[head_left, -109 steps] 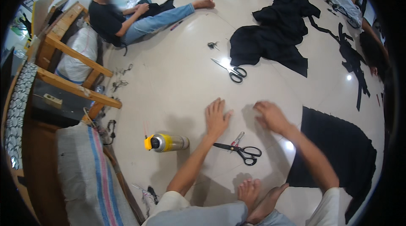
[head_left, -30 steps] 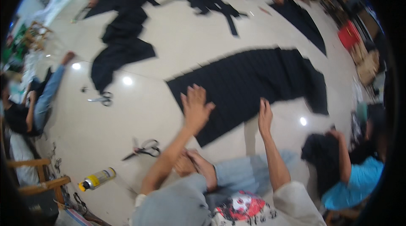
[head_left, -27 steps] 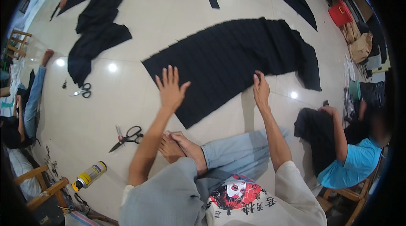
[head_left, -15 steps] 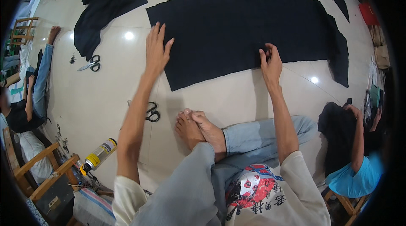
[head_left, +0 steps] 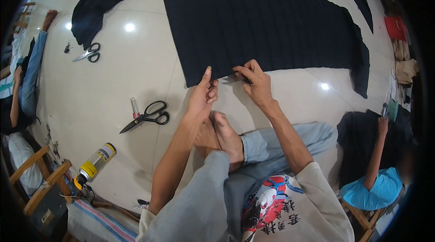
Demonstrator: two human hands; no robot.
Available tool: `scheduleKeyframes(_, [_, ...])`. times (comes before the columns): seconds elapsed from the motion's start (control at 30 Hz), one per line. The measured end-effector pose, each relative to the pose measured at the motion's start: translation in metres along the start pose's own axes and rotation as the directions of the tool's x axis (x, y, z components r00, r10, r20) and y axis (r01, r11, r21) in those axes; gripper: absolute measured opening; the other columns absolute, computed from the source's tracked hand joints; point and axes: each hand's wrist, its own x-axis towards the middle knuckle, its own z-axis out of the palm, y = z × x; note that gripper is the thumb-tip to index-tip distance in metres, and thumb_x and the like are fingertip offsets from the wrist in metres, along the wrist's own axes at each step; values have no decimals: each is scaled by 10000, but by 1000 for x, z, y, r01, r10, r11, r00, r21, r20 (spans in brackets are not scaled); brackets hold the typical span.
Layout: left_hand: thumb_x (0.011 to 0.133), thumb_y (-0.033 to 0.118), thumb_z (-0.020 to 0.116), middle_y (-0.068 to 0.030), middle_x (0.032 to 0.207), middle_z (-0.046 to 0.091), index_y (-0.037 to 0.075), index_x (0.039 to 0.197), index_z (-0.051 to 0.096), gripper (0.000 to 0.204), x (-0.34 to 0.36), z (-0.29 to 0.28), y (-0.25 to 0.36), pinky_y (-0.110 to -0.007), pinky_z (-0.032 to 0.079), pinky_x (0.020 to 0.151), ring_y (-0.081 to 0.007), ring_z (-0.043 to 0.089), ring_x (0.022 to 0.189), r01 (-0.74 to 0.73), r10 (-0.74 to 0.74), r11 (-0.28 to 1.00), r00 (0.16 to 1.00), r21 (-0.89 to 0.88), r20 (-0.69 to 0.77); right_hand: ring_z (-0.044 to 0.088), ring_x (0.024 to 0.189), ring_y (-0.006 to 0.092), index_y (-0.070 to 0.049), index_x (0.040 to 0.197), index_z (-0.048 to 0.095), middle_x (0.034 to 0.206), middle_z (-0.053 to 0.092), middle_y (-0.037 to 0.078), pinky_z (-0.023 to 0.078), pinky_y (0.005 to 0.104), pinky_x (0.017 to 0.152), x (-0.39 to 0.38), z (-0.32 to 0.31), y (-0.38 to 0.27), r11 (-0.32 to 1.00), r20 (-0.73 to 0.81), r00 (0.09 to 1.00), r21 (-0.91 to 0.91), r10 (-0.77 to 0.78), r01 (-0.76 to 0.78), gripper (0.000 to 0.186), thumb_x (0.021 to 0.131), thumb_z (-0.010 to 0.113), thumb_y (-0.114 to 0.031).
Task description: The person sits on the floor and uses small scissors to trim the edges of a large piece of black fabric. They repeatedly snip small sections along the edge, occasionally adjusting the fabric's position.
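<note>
My left hand (head_left: 203, 94) is closed at the near edge of a wide black fabric piece (head_left: 272, 24) on the floor, thumb up, gripping that edge near its left corner. Just right of it, my right hand (head_left: 256, 83) is closed at the same edge around a small dark item with a thin tip, too hidden to name. Large black-handled scissors (head_left: 152, 116) lie left of my feet beside a small slim red-and-clear item (head_left: 135, 107). Farther up-left are smaller scissors (head_left: 91, 53). A yellow spray can (head_left: 96, 162) lies at lower left.
Other black fabric pieces (head_left: 95, 11) lie farther off. One person in jeans (head_left: 34, 79) sits at left; another in turquoise (head_left: 371, 187) sits close at right with dark cloth. Wooden frames (head_left: 41, 169) and a woven sack (head_left: 97, 224) line the lower left. A red box (head_left: 395, 26) stands at right.
Since half a second ago my left hand has moved down and right to grip the fabric's near edge; my right hand has moved down-left beside it. The fabric shows higher in the view.
</note>
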Motion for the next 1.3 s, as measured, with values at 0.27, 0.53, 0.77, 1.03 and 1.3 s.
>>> scheduleKeyframes(0.27, [932, 303, 727, -77, 826, 682, 4, 1048, 652, 330, -7, -14, -8, -262, 447, 578, -119, 612, 677, -6, 37, 934, 996, 356, -79, 577, 645, 138, -78, 1098, 682, 776, 546, 18, 463, 300, 550, -31, 2, -9, 921, 38, 945, 214, 324, -325, 273, 840, 749, -140])
scheduleKeyframes(0.53, [923, 201, 734, -128, 1036, 684, -56, 1190, 585, 400, -12, -5, -2, -342, 564, 863, -274, 691, 1057, -48, 50, 975, 999, 215, -6, 312, 474, -11, -114, 825, 573, 633, 447, -89, 218, 186, 408, -40, 30, -59, -19, 438, 565, 802, 699, -597, 338, 947, 702, -402])
scheduleKeyframes(0.77, [956, 137, 663, -147, 1117, 682, 28, 1092, 653, 174, -8, -30, -7, -333, 555, 972, -281, 656, 1154, 53, -61, 997, 988, 62, 140, 313, 454, 9, -130, 720, 536, 593, 441, -75, 224, 210, 395, -30, 37, -43, 107, 333, 537, 769, 775, -631, 350, 903, 753, -335])
scheduleKeyframes(1.03, [1001, 195, 591, -242, 1256, 636, 76, 1073, 664, 157, -6, -36, -10, -377, 462, 1089, -292, 616, 1229, 83, -62, 995, 951, -57, 302, 291, 488, 2, -98, 808, 558, 639, 410, -75, 231, 191, 428, -33, 13, -74, 110, 349, 494, 719, 797, -686, 416, 1024, 545, -454])
scheduleKeyframes(1.3, [1012, 298, 581, -258, 1259, 651, 138, 1028, 623, 167, -5, -38, -11, -424, 438, 1072, -282, 639, 1193, 61, -67, 998, 944, 30, 322, 408, 554, 19, -27, 1104, 675, 675, 501, -48, 328, 184, 477, -60, 26, -77, -5, 563, 641, 754, 521, -657, 397, 1047, 525, -390])
